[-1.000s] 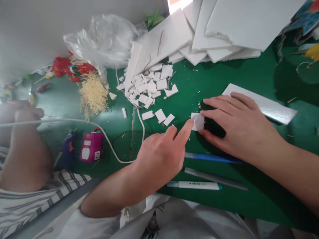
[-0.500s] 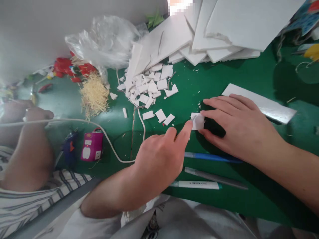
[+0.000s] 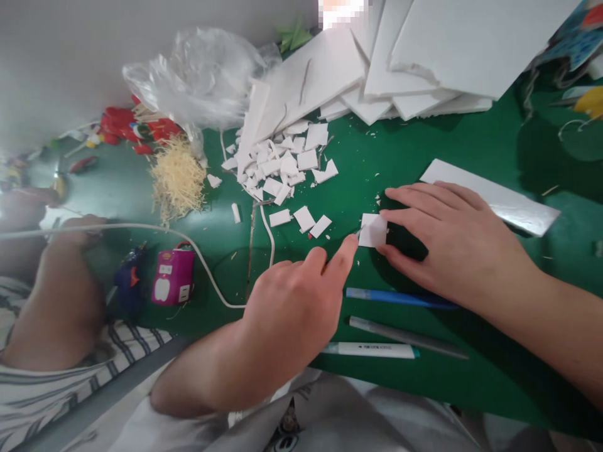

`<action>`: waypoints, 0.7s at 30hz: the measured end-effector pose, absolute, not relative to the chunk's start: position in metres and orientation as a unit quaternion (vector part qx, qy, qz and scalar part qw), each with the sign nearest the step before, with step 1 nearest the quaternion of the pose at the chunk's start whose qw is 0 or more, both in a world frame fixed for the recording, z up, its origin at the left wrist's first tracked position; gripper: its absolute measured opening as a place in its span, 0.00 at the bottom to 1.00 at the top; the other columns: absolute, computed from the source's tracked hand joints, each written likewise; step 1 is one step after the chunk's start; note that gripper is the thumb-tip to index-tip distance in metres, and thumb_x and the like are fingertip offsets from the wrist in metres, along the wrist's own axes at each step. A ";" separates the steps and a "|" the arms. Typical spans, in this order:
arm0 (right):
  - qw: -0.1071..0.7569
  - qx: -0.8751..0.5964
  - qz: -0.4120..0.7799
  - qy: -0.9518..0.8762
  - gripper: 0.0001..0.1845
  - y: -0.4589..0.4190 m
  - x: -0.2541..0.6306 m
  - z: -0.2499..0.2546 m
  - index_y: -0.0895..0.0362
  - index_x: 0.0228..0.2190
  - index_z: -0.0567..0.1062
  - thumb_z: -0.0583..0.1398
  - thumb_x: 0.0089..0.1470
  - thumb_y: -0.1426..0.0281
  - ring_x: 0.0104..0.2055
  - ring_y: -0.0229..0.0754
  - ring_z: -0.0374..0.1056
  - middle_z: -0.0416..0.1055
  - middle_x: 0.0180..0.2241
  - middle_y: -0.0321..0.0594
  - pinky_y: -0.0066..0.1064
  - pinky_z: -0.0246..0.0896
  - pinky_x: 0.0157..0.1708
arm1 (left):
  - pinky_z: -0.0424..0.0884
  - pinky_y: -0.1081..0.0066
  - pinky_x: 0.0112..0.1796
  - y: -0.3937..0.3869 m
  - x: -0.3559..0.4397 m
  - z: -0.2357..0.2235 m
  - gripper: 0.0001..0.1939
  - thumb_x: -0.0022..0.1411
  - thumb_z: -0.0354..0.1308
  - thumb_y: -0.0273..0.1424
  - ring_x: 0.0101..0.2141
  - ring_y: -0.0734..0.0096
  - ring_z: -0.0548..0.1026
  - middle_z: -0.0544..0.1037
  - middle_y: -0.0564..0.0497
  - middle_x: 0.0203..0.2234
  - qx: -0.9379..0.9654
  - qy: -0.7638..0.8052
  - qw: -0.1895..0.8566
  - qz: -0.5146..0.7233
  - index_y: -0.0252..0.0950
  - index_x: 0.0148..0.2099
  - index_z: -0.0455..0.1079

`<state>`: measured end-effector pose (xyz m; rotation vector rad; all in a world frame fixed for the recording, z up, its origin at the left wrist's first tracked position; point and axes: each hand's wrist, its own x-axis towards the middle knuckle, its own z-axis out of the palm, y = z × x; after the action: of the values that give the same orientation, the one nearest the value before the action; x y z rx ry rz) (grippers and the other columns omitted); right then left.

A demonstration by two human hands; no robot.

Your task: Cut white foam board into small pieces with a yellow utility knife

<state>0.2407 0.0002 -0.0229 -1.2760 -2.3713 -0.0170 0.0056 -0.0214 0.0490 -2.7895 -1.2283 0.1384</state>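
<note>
A small white foam board square [image 3: 374, 230] lies flat on the green table. My right hand [image 3: 452, 235] holds it at its right edge between thumb and forefinger, the other fingers reaching past its far side. My left hand [image 3: 301, 295] is closed, its forefinger stretched along a thin pointed blade [image 3: 358, 233]. Only the blade's tip shows, at the square's left edge; the rest of the tool is hidden in the fist. Left of the square are loose cut pieces [image 3: 304, 219] of the same white board.
Behind are a heap of white scraps [image 3: 282, 164] and stacked foam sheets [image 3: 438, 50]. A blue pen-like stick [image 3: 400, 297], grey stick [image 3: 407, 337] and white marker [image 3: 377, 349] lie in front. At left are a white cable [image 3: 207, 276], purple box [image 3: 173, 276] and another person's arm [image 3: 61, 295].
My left hand has drawn back leftward and slightly down, taking the blade from the square's top face to its left edge. My right hand keeps its hold.
</note>
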 end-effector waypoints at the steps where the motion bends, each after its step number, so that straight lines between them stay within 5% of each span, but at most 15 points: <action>1: 0.223 -0.464 -0.004 -0.857 0.16 0.000 0.240 -0.023 0.62 0.42 0.82 0.59 0.65 0.64 0.55 0.59 0.78 0.81 0.53 0.58 0.52 0.74 0.54 | 0.60 0.67 0.19 -0.021 0.005 0.049 0.26 0.72 0.47 0.22 0.17 0.71 0.68 0.74 0.56 0.23 -0.912 -0.407 0.035 0.045 0.37 0.67 0.73; 21: 0.238 -0.457 -0.010 -0.857 0.17 0.002 0.239 -0.024 0.63 0.42 0.82 0.57 0.67 0.64 0.53 0.60 0.79 0.82 0.51 0.58 0.51 0.76 0.53 | 0.65 0.67 0.20 -0.013 0.010 0.031 0.25 0.73 0.47 0.24 0.20 0.71 0.72 0.74 0.56 0.26 -0.913 -0.407 0.001 -0.029 0.33 0.67 0.71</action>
<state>0.2387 0.0015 -0.0238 -1.2517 -2.3479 -0.0276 0.0104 -0.0127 0.0312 -2.8663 -1.2762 -0.0911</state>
